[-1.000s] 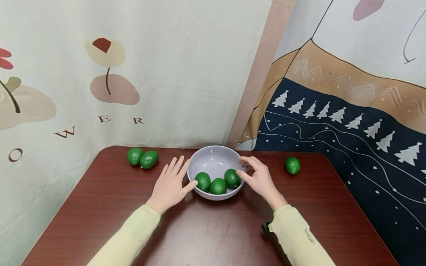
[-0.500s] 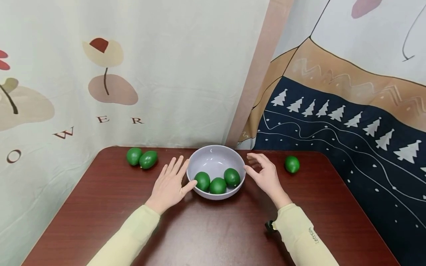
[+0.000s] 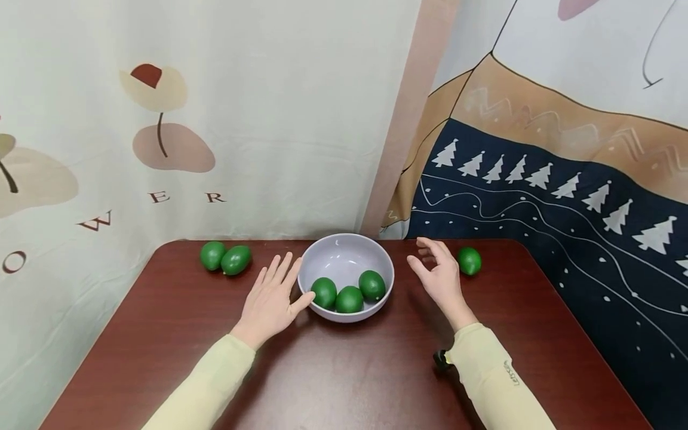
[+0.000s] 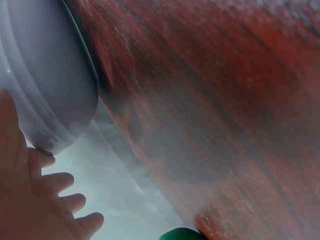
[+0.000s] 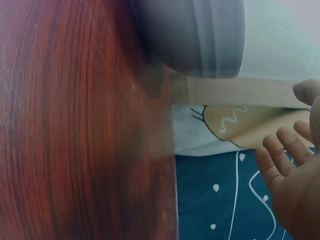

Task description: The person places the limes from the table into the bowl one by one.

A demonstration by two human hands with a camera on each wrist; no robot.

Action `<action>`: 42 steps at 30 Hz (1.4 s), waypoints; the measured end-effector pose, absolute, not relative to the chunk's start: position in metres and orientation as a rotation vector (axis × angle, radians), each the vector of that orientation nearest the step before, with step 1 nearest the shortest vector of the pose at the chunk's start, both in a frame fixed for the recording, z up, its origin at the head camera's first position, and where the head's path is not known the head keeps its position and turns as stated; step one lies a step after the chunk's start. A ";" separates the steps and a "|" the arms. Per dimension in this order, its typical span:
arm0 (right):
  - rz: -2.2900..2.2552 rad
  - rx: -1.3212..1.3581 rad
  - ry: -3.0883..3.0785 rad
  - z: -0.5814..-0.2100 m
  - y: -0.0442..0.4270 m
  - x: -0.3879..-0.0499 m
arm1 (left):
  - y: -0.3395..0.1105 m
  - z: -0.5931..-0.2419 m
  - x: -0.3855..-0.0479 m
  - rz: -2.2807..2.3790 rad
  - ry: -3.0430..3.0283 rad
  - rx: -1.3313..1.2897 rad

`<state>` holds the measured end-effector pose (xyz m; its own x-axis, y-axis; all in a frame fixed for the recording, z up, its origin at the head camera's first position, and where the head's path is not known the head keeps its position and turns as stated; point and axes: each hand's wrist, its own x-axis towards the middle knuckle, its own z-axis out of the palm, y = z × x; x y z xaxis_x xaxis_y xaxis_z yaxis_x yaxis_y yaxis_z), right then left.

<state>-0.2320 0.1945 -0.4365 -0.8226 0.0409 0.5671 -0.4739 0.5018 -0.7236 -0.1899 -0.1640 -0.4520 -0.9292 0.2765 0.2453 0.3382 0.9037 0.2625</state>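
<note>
A pale lavender bowl (image 3: 344,257) stands near the back of the table with three green limes in it, one of them the middle lime (image 3: 349,300). My left hand (image 3: 269,301) is at the bowl's left side, fingers spread and straight, the thumb at the rim; in the left wrist view its fingers (image 4: 60,182) show beside the bowl wall (image 4: 55,65). To the right of the bowl and apart from it, my right hand (image 3: 442,278) hovers with loosely bent fingers and holds nothing. A single lime (image 3: 469,261) lies just beyond it to the right.
Two more limes, one the outer lime (image 3: 213,255) and one the inner lime (image 3: 236,260), lie together at the back left of the dark red wooden table (image 3: 344,370). A pale curtain (image 3: 279,119) and a patterned cloth (image 3: 537,197) hang behind the table's back edge.
My right hand has moved away from the bowl's right rim toward the single lime at the right. The left hand stays by the bowl, and the head view has shifted slightly.
</note>
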 end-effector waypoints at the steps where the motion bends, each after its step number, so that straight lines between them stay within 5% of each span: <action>1: 1.300 0.342 -2.226 -0.436 0.195 -0.232 | -0.164 -0.452 -0.190 -0.449 -2.865 -0.467; 42: 1.205 -0.050 -2.296 -0.438 0.264 -0.243 | -0.165 -0.454 -0.192 -0.452 -2.877 -0.471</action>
<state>-0.2427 0.2639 -0.4379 -0.8527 0.2739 0.4449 -0.2107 0.5991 -0.7725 -0.1918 -0.1650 -0.4540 -0.9312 0.2794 0.2342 0.3378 0.9029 0.2659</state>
